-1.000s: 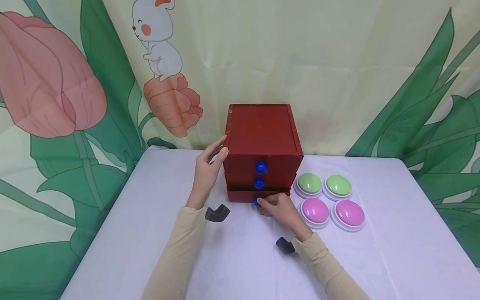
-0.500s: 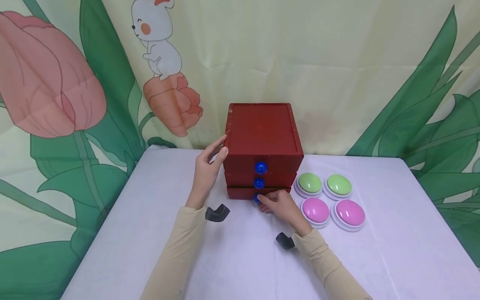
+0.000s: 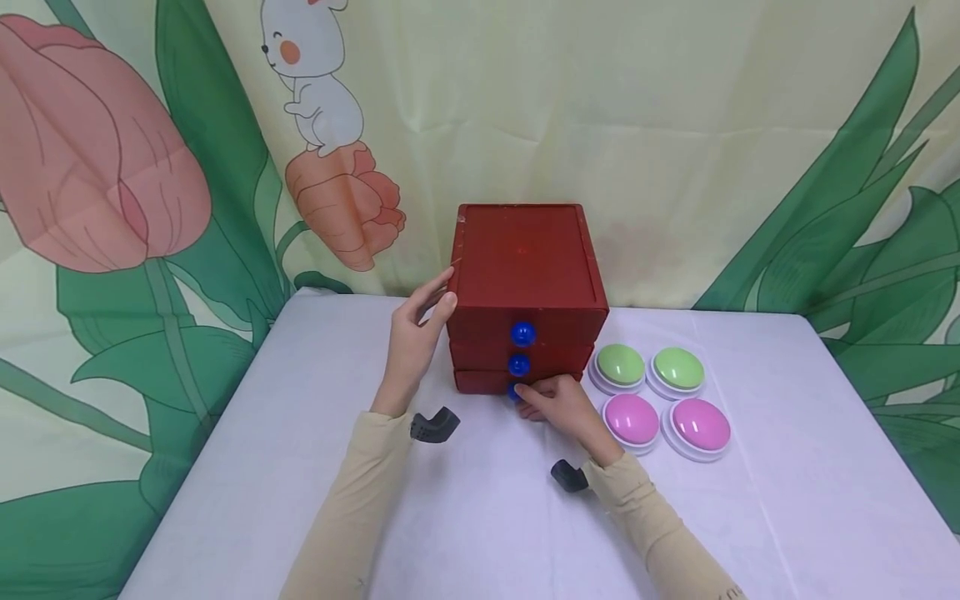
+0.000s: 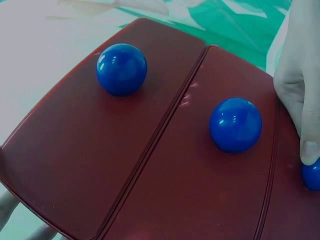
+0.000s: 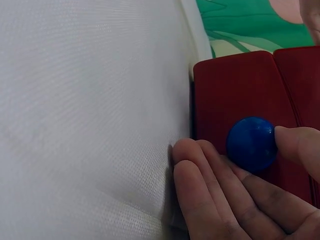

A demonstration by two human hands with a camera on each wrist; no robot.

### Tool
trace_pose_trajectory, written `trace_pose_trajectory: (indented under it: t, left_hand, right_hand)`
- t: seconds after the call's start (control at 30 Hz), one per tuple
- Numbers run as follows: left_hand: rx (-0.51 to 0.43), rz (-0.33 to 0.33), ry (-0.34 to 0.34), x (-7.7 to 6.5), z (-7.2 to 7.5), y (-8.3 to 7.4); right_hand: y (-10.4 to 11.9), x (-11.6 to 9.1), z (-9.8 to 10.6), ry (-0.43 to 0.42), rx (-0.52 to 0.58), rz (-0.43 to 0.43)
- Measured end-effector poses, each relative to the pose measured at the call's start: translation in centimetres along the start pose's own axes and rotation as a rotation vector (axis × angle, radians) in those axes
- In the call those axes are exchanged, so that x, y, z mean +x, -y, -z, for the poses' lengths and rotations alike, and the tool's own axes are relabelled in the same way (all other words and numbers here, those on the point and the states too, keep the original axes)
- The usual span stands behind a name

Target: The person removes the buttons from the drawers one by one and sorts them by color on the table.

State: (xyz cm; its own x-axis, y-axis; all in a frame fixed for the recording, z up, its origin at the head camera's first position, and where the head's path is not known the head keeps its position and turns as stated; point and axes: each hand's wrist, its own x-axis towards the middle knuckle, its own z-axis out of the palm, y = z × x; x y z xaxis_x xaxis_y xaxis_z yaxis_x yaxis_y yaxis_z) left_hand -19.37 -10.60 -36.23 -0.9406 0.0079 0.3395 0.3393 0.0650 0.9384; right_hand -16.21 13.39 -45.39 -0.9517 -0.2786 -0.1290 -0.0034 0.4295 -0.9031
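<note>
A dark red cabinet (image 3: 525, 254) with three stacked drawers stands at the back of the table, a blue round knob on each. My right hand (image 3: 562, 408) pinches the knob of the bottom drawer (image 3: 480, 382); in the right wrist view the thumb touches one side of that blue knob (image 5: 251, 144), with fingers below it. Nearly flush with the fronts above, the bottom drawer sits in the cabinet. My left hand (image 3: 417, 337) rests its fingertips against the cabinet's left side. The top knob (image 4: 121, 69) and middle knob (image 4: 235, 125) are untouched.
Right of the cabinet are two green push lights (image 3: 621, 364) and two pink push lights (image 3: 632, 419) with white bases, close to my right hand. A white cloth covers the table (image 3: 255, 483). Behind hangs a printed curtain (image 3: 675, 150).
The bottom drawer has slid back into the cabinet, narrowing the gap above it. My right hand moved away from me with its knob; the left hand has stayed at the cabinet's side.
</note>
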Motion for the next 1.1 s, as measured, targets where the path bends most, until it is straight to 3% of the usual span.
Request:
trace_pose_trajectory:
  t: [0.47, 0.63, 1.1]
  left_hand:
    - [-0.003, 0.000, -0.014, -0.2, 0.1, 0.2]
    - [-0.001, 0.003, -0.005, -0.1, 0.2, -0.1]
    - [0.020, 0.052, -0.021, -1.4, 0.8, -1.5]
  right_hand:
    - [0.4, 0.0, -0.5, -0.015, -0.005, -0.018]
    - [0.8, -0.2, -0.8, -0.058, -0.032, -0.024]
    - [2.3, -2.2, -0.2, -0.148, -0.173, 0.054]
